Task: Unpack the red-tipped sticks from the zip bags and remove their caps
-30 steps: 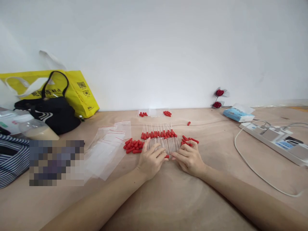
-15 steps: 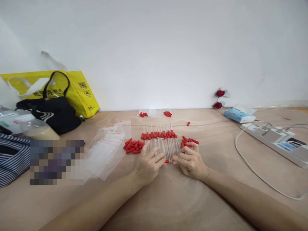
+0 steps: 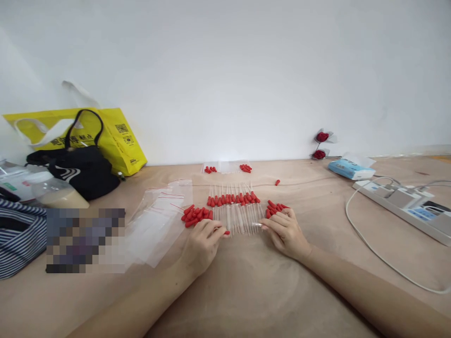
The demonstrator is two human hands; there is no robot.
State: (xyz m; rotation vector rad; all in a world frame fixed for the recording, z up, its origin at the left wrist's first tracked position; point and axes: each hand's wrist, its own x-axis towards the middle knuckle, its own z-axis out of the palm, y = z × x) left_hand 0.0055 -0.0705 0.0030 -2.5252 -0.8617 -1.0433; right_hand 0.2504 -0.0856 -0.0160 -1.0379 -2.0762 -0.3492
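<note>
Closed in a pinch, my left hand [image 3: 204,241] holds a red rubber dropper bulb [image 3: 227,233], whose tip shows past the fingers. My right hand [image 3: 287,232] pinches a clear glass dropper tube [image 3: 257,224] that points left, over the front of the laid-out tubes. Between and beyond the hands lies a row of glass droppers with red bulbs [image 3: 232,199]. Nearer me, a row of clear tubes [image 3: 239,218] lies side by side. A pile of red bulbs [image 3: 197,215] is beside my left hand, and another pile [image 3: 276,207] is partly behind my right.
Clear zip bags [image 3: 155,225] lie left of the bulbs. Small bags with red bulbs [image 3: 210,169] lie by the wall. One loose bulb [image 3: 277,182] sits farther back. A power strip [image 3: 401,206] with cables and a tissue pack [image 3: 350,169] are right; a yellow bag [image 3: 128,145] stands left.
My hands have moved apart from their meeting point in front of the tubes. The left went left with a red bulb, the right slightly right and up with a glass tube.
</note>
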